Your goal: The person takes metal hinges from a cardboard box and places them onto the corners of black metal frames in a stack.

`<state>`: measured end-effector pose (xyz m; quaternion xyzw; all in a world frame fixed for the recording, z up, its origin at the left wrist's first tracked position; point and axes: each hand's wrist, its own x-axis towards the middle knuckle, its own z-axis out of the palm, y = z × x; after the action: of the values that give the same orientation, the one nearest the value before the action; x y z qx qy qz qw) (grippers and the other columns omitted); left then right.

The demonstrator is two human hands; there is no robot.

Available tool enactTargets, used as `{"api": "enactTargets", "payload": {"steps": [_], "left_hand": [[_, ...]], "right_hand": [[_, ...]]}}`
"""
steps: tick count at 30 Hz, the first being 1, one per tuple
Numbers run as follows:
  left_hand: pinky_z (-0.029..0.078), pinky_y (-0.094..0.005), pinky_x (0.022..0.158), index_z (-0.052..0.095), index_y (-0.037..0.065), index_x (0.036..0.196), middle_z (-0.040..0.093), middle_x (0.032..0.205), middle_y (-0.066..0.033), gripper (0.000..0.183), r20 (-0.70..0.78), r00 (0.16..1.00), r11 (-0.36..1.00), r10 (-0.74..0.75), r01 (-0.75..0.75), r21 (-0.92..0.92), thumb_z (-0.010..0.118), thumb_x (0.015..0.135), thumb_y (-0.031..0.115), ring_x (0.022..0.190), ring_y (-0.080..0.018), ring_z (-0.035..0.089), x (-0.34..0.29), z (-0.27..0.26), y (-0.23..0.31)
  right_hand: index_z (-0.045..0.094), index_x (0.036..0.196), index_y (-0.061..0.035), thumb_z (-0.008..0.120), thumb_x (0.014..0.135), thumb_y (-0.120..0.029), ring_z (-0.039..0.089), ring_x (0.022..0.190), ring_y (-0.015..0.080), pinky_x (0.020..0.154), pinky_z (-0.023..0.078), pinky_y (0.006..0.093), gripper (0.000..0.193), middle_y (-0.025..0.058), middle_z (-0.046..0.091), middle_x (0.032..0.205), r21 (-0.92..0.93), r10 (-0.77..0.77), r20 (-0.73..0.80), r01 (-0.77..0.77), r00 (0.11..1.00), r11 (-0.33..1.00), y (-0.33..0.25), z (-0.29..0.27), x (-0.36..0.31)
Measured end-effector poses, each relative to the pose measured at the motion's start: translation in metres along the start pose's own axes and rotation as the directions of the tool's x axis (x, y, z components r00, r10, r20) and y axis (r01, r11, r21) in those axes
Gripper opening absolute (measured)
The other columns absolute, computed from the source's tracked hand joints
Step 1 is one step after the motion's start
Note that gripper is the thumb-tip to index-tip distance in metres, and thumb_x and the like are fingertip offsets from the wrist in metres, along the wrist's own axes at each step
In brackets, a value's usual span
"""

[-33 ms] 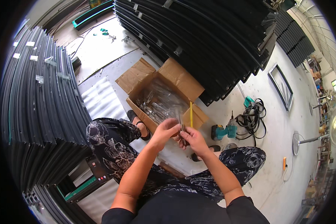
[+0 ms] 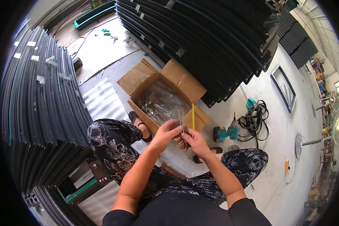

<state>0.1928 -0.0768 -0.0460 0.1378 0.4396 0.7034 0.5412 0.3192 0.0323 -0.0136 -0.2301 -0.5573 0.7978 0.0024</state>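
Sitting over an open brown cardboard box (image 2: pixel 179 81) full of clear plastic packets, the person brings both hands together just in front of it. The left hand (image 2: pixel 168 132) pinches a small clear plastic packet (image 2: pixel 181 117) with closed fingers, and the right hand (image 2: pixel 194 142) closes on its lower end along with thin dark rods, too small to tell apart. A yellow strip (image 2: pixel 193 115) stands upright just beside the hands. A teal cordless drill (image 2: pixel 225 132) lies on the pale floor near black coiled cable (image 2: pixel 254 120). Stacked black frame profiles (image 2: pixel 199 37) lie beyond the box.

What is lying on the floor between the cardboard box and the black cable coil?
In the head view, a teal cordless drill lies between the cardboard box and the black cable coil.
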Motion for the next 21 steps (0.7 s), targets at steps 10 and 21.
{"api": "enactTargets", "payload": {"steps": [10, 21], "left_hand": [[0.046, -0.0279, 0.080, 0.052, -0.001, 0.112, 0.060, 0.099, -0.0049, 0.027, -0.019, 0.995, 0.993, 0.094, -0.093, 0.069, 0.057, 0.089, 0.013, 0.090, -0.0126, 0.056, -0.001, 0.001, -0.008], [0.051, -0.0284, 0.078, 0.052, -0.001, 0.105, 0.058, 0.097, -0.0051, 0.021, -0.050, 0.997, 0.997, -0.067, 0.068, 0.027, 0.057, 0.089, 0.012, 0.087, -0.0150, 0.059, 0.013, -0.007, -0.024]], "right_hand": [[0.054, 0.099, -0.0015, 0.048, 0.094, -0.023, 0.051, 0.055, 0.0071, 0.045, 0.041, 0.0203, 0.023, 0.0042, 0.057, 0.076, -0.134, -0.040, -0.075, 0.030, 0.996, 0.991, 0.010, 0.001, 0.000], [0.057, 0.094, -0.0062, 0.046, 0.095, -0.028, 0.039, 0.046, 0.0015, 0.039, 0.030, 0.0159, 0.024, -0.0041, 0.051, 0.066, -0.221, 0.083, -0.107, -0.105, 0.991, 0.970, -0.016, -0.006, -0.008]]}}
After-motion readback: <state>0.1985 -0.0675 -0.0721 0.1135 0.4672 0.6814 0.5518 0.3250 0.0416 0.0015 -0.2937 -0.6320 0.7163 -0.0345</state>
